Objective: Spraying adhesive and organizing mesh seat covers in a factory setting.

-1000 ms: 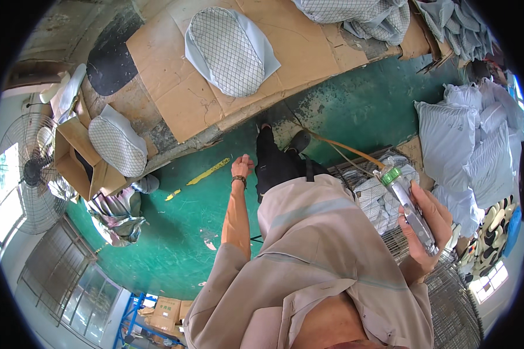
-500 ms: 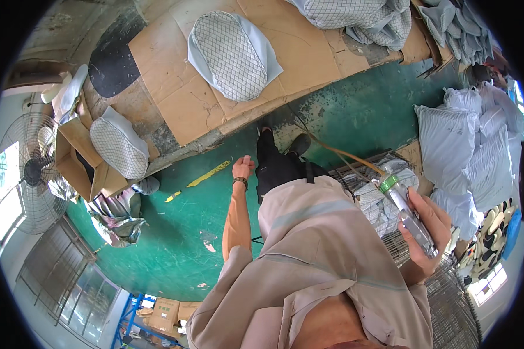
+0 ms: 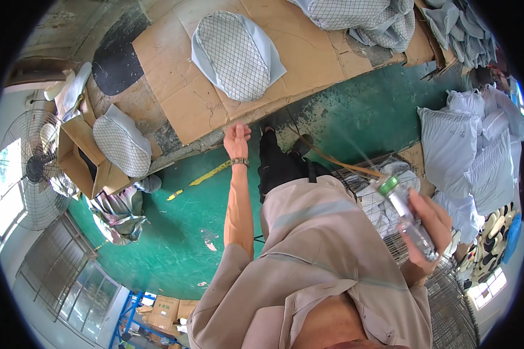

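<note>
My right hand is closed around a clear plastic bottle with a green cap, held tilted beside my right hip. My left hand hangs at the end of a straight arm with a wristwatch, fingers loosely curled and holding nothing, close to the edge of the cardboard-covered table. A grey oval cushion cover with a check mesh lies flat on that table, apart from my left hand.
A second mesh cushion cover leans by an open cardboard box. A standing fan is at the left. Grey fabric piles and a wire basket crowd the right. The floor is green.
My left hand has moved a little closer to the table edge. The bottle stays in my right hand, shifted slightly lower.
</note>
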### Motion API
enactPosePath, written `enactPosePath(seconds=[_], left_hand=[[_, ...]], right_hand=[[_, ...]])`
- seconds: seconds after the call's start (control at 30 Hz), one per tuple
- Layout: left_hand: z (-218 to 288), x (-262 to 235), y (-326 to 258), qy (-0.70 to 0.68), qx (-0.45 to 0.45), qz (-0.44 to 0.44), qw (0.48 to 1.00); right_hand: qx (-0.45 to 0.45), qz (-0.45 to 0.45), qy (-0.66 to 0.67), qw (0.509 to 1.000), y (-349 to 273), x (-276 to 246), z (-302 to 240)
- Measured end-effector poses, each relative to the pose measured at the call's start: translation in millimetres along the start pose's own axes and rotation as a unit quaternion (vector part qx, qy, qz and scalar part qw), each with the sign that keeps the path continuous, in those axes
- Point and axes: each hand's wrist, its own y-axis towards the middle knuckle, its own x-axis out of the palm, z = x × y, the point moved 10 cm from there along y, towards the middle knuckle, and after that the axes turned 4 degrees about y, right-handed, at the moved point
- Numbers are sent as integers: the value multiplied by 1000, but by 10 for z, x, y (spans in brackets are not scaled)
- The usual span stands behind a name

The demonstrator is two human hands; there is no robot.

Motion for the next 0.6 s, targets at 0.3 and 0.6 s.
enactPosePath(seconds=[0.3, 0.6], left_hand=[[735, -148, 766, 65, 107, 191, 974], [881, -153, 1021, 259, 48, 182, 947]], right_hand=[[3, 68, -35, 997, -83, -208, 34], [-39, 65, -15, 997, 39, -123, -129]])
